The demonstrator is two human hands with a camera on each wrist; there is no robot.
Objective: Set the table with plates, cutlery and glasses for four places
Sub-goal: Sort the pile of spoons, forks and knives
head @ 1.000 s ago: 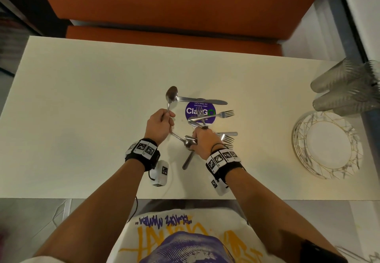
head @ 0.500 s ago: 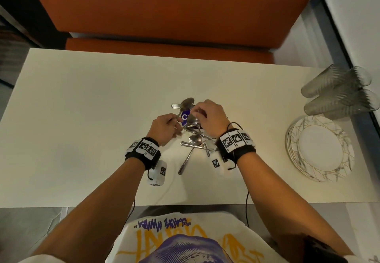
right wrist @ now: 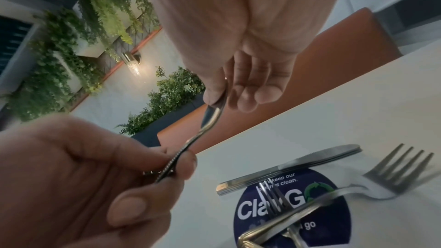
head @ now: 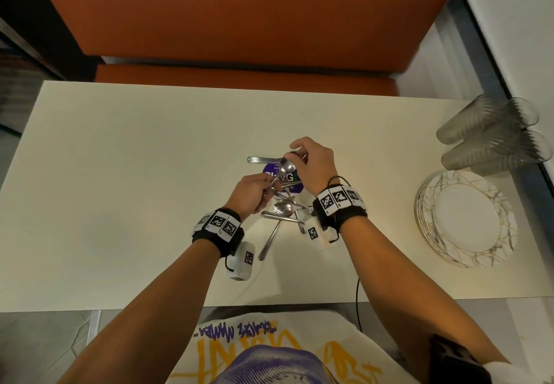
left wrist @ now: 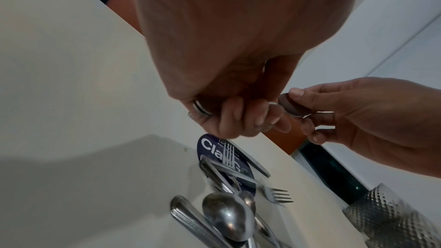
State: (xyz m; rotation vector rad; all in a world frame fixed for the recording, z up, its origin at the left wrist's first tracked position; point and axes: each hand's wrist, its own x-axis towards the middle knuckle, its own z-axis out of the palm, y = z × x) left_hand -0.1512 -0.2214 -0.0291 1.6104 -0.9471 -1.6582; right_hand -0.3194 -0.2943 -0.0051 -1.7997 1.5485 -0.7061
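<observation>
Both hands hold one steel spoon (head: 287,166) above the middle of the white table (head: 120,173). My left hand (head: 263,191) grips its handle (right wrist: 173,164). My right hand (head: 295,155) pinches its bowl (left wrist: 293,107) between thumb and fingers (right wrist: 241,93). Under the hands lies a loose pile of cutlery (head: 283,212): spoons (left wrist: 226,214), forks (right wrist: 393,173) and a knife (right wrist: 286,167). A stack of white plates (head: 464,218) with gold lines sits at the table's right edge, with several stacked dimpled glasses (head: 491,134) lying behind it.
A round purple sticker (right wrist: 293,214) is stuck to the table under the cutlery. An orange bench (head: 239,17) runs along the table's far side. A cable (head: 358,299) hangs over the near edge by my right arm.
My right hand left the cutlery pile and took hold of the bowl of the spoon in my left hand. The left hand tipped the spoon to the right.
</observation>
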